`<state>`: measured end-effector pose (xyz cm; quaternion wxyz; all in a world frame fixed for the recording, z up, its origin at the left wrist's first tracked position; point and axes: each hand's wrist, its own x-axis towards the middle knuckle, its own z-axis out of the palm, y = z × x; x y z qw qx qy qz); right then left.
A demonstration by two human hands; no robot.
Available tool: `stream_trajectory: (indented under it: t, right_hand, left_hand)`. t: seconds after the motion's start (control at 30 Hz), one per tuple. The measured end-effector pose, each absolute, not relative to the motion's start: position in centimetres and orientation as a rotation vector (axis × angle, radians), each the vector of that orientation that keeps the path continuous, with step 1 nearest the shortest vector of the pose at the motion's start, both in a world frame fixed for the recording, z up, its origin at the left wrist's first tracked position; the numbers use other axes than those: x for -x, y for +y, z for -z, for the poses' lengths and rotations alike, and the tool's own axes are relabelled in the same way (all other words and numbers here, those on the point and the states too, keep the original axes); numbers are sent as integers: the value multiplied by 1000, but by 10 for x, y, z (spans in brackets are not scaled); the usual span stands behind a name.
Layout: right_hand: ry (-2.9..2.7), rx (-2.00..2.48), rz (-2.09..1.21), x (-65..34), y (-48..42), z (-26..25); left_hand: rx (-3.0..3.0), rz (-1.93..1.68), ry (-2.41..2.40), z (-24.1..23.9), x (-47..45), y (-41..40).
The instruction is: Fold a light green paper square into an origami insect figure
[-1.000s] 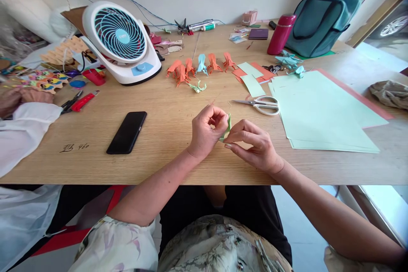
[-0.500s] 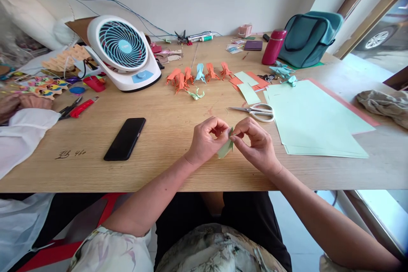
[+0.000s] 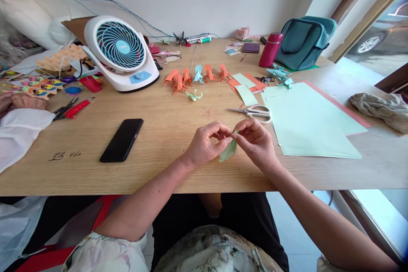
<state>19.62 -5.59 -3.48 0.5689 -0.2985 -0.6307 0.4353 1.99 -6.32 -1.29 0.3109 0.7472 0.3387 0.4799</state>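
Between my two hands is a small folded piece of light green paper (image 3: 228, 153), held just above the table's near edge. My left hand (image 3: 208, 142) pinches it from the left, thumb and forefinger closed at its upper end. From the other side my right hand (image 3: 256, 142) also pinches that upper end. The fingertips hide the top of the folds. Beyond my hands lie scissors (image 3: 259, 112) with white handles. Farther back stand several folded orange paper figures (image 3: 208, 73), a blue one (image 3: 198, 74) and a green one (image 3: 194, 95).
Large light green sheets (image 3: 309, 123) lie to the right, near small cut strips (image 3: 246, 94). A black phone (image 3: 121, 140) and a white fan (image 3: 123, 53) are at left. A co-worker's hands (image 3: 27, 102) rest at far left. A red bottle (image 3: 270, 50) and teal bag (image 3: 307, 42) stand behind.
The folded green paper has turned so that more of its broad face shows. My fingertips have shifted slightly at its upper end. The whole view has moved a little.
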Motion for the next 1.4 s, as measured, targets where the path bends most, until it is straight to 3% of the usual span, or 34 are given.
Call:
stream_trajectory:
  t: [0.7, 1.4]
  right_hand:
    - [-1569, 728, -938, -200, -57, 32]
    - [-1483, 657, -1050, -195, -61, 25]
  left_hand:
    - [-2402, -1549, 1025, 19, -23, -66]
    - [-2389, -1595, 891, 18, -19, -64]
